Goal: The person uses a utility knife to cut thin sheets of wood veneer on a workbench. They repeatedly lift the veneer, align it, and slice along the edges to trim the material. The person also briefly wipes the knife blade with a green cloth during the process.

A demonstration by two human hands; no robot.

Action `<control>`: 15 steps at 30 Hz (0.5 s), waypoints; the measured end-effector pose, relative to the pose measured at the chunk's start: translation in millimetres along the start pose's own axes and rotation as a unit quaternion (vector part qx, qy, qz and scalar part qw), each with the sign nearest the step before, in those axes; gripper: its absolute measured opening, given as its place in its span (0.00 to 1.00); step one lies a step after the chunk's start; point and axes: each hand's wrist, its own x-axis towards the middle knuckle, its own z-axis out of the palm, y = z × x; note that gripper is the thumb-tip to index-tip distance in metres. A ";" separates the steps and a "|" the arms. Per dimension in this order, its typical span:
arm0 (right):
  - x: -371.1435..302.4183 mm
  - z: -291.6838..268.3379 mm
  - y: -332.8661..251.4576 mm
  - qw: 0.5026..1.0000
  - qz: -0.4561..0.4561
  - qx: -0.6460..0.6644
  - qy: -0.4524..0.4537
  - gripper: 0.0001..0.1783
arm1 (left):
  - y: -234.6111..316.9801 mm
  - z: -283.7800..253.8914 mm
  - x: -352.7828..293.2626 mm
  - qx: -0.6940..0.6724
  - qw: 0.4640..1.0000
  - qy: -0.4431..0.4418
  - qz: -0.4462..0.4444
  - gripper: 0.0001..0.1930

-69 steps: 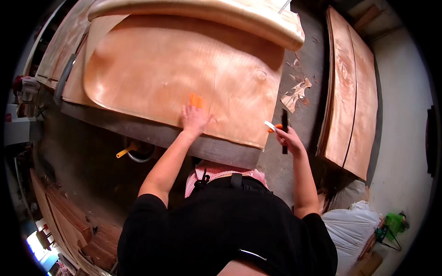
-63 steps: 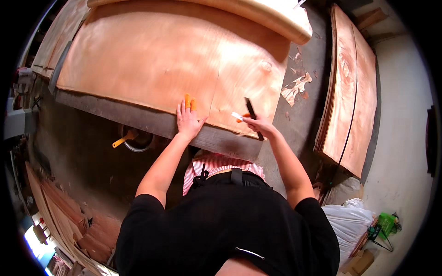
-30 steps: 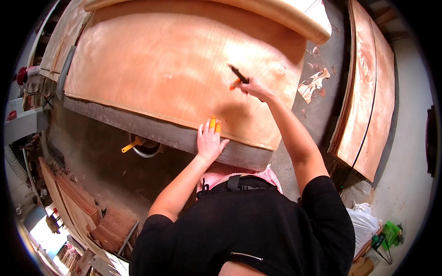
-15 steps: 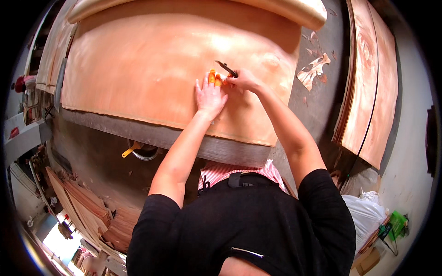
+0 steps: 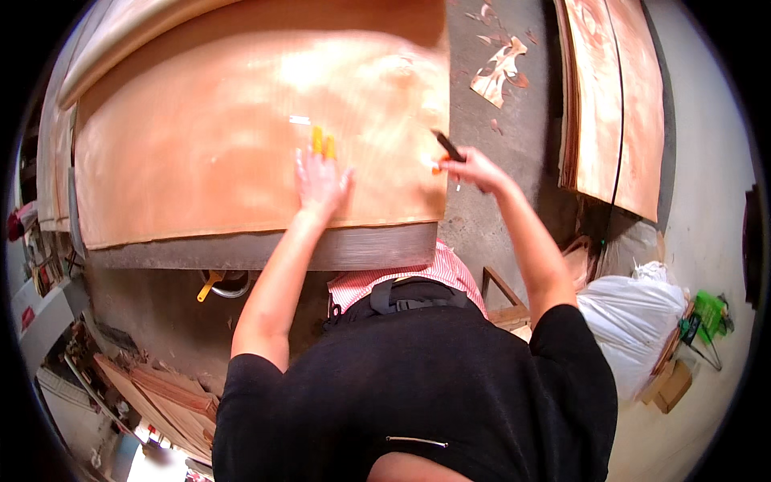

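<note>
My left hand [image 5: 323, 183] lies flat on a broad tan wood veneer sheet [image 5: 193, 177], fingers stretched out. Two of its fingers wear yellow covers. Just beyond the fingertips, a short white strip [image 5: 299, 120] rests on the veneer. Closed around a dark-handled knife [image 5: 448, 146], my right hand [image 5: 479, 170] hangs at the sheet's right edge, slightly blurred. The knife points up and to the left. An orange cover shows on a finger of that hand. A tiny white scrap [image 5: 458, 187] appears just below it.
A rolled veneer [image 5: 120, 52] lies along the sheet's far side. Stacked veneer sheets [image 5: 614, 104] stand at right, with torn veneer scraps [image 5: 499, 72] on the floor between. A white sack [image 5: 630, 325] sits at lower right. Below the table edge is a yellow-handled tool [image 5: 210, 286].
My right hand has moved away from the left one, carrying the knife to the sheet's right edge. The white strip now shows on the veneer. The whole view has shifted.
</note>
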 end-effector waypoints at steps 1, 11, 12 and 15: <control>-11.5 8.9 32.5 0.999 0.011 0.030 0.009 0.11 | 14.6 13.6 -16.2 -0.045 0.998 0.014 0.052 0.36; -31.9 69.0 118.5 0.979 0.043 0.162 0.113 0.13 | 130.9 16.5 -64.0 -0.172 0.940 -0.146 0.257 0.39; -32.4 69.2 117.5 0.980 0.040 0.161 0.114 0.13 | 134.6 18.1 -64.1 -0.147 0.940 -0.150 0.269 0.39; -35.9 66.3 114.9 0.981 0.040 0.151 0.115 0.13 | 145.8 21.9 -65.4 -0.090 0.947 -0.160 0.263 0.40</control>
